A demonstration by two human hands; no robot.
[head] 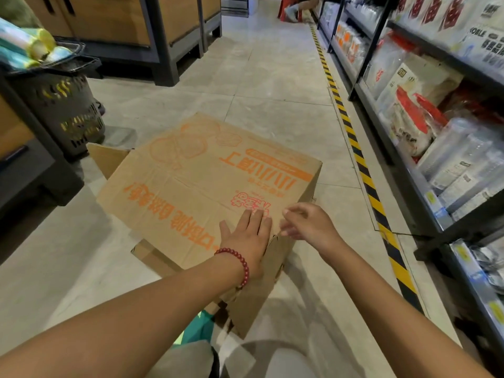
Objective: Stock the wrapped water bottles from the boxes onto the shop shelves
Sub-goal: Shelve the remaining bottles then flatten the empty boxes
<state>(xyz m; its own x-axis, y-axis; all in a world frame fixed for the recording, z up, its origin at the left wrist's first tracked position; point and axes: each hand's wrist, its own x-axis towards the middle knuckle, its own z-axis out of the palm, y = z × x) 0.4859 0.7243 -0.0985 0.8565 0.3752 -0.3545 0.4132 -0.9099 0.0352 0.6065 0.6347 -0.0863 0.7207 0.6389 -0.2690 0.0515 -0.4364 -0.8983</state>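
Observation:
A brown cardboard box (191, 181) with orange print lies on the tiled floor, its large flap or top side facing up. My left hand (249, 236), with a red bead bracelet at the wrist, rests flat with straight fingers on the box's near right part. My right hand (308, 223) hovers at the box's right corner, fingers loosely spread and blurred, holding nothing that I can see. The box's contents are hidden; no wrapped water bottles show. Shop shelves (425, 186) run along the right.
The shelves hold clear plastic containers (463, 159) and packaged goods. Yellow-black tape (362, 165) marks the floor beside them. A dark shopping basket (73, 105) stands at the left near wooden cabinets (131, 20). A second box (152, 255) lies underneath. A person sits far down the aisle.

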